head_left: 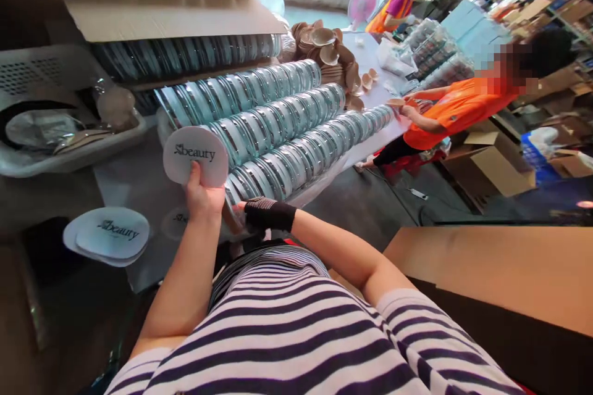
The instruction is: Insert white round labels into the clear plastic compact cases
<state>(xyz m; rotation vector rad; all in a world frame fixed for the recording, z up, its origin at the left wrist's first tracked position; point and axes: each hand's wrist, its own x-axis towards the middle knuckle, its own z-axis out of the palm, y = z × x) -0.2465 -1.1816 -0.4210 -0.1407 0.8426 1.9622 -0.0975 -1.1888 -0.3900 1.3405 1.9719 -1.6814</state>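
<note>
My left hand point(204, 188) grips a white rounded card point(197, 147) printed with "beauty", thumb on its face. A black fingerless glove with a dotted back covers my right hand point(266, 213). That hand is at the near end of the front row of clear round plastic cases point(301, 154); most of its fingers are hidden, so its hold is unclear. Two more rows, a middle row point(278, 120) and a back row point(245, 92), lie alongside. To the left lies a small pile of white printed cards point(111, 234), overlapping each other.
Behind the rows are a cardboard sheet point(167, 9) and heaped brown cup-shaped pieces point(324, 49). A white basket point(74, 157) stands left. A co-worker in orange point(458, 108) handles the rows' far end; another person point(391, 12) stands beyond. A large carton point(500, 278) is at right.
</note>
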